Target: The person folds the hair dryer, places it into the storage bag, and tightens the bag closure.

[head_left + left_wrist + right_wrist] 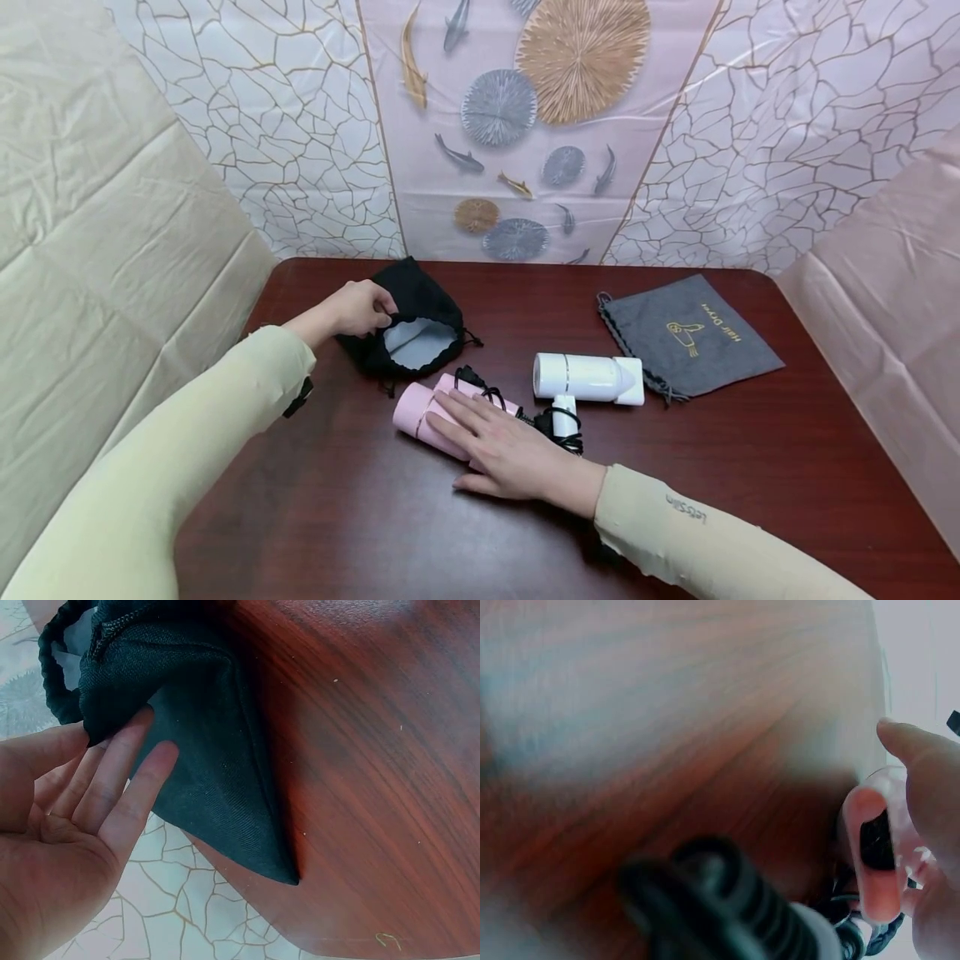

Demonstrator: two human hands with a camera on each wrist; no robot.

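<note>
At the back left, my left hand (352, 308) pinches the rim of a black drawstring bag (420, 292), whose mouth gapes toward me and shows a pale lining. The left wrist view has thumb and forefinger on the cloth edge of the bag (217, 765), the other fingers stretched beneath. My right hand (517, 450) rests on a pink hair dryer (414, 407) lying on the table, its fingers laid across the body and partly hiding it. A black cord (491, 394) is bundled beside this dryer. The dryer's pink end (877, 889) shows under the hand in the right wrist view.
Right of the pink dryer lies a white hair dryer (588, 377) with a black cord wound by its handle. Farther right, a grey drawstring bag (697, 333) marked "Hair Dryer" lies flat. The dark red table (337, 500) ends at a patterned back curtain (300, 150).
</note>
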